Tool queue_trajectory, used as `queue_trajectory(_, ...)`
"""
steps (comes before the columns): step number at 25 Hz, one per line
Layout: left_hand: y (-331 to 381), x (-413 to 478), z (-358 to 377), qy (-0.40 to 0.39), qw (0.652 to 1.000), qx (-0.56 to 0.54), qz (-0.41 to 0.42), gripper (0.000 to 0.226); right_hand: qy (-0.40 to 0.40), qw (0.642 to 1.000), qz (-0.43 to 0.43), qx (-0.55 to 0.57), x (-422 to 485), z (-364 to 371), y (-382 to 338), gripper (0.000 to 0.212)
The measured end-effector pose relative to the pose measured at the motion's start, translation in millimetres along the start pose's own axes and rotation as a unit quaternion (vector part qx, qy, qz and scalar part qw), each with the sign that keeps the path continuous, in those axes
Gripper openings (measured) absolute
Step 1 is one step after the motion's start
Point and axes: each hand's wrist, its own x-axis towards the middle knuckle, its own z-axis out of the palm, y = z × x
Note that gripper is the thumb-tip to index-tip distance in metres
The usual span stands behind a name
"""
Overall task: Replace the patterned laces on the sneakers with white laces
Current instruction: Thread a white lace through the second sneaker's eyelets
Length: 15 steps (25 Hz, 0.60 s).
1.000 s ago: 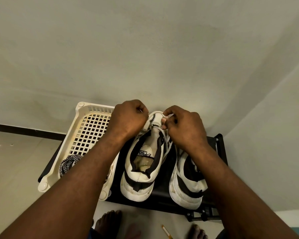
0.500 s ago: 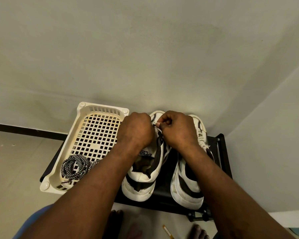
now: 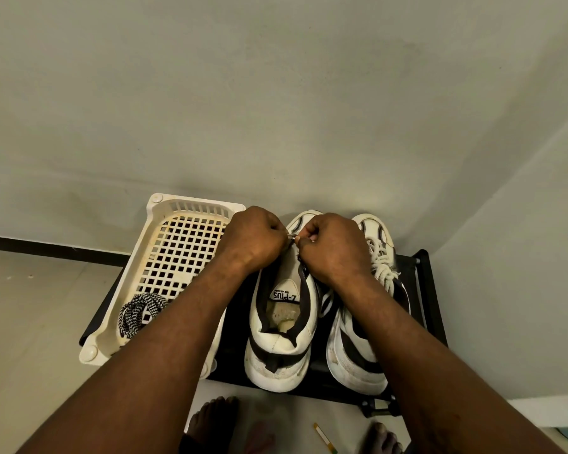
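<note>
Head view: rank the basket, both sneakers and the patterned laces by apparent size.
1. Basket, largest, though partly hidden.
2. Sneaker being laced and sneaker beside it: they look alike and one is partly hidden, so unranked.
3. Patterned laces, smallest.

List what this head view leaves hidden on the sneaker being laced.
Left sneaker eyelets: head view, covered by left hand and right hand.
Lace tip pinched between them: too small to tell its colour.
Patterned laces in basket: head view, partly behind left forearm.
</note>
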Motion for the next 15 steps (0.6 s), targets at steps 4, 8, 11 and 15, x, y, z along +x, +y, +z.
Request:
queue_trajectory(4, -0.1, -1.7, 0.3, -0.002, 1.0, -0.016, -0.003, 0.014, 0.001, 1.0, -0.024, -0.017, 0.7, 3.5, 2.5, 0.013)
queue_trajectory(8, -1.7, -3.0, -1.5, -0.007, 0.999, -0.042, -0.001, 0.013, -0.009, 0.999, -0.033, -0.003, 1.0, 5.8, 4.7, 0.012)
queue_trajectory(11, -1.7, -3.7, -2.8, -0.016, 0.998, -0.053, -0.009, 0.015, -0.019, 0.999, -0.017, 0.036, 1.9, 7.2, 3.9, 0.013)
queue_trajectory(15, 1.7, -5.3, -1.4, -0.009, 0.998, -0.052, -0.019, 0.018, -0.042, 0.994, 0.029, 0.101, 4.5, 4.3, 6.8, 0.023)
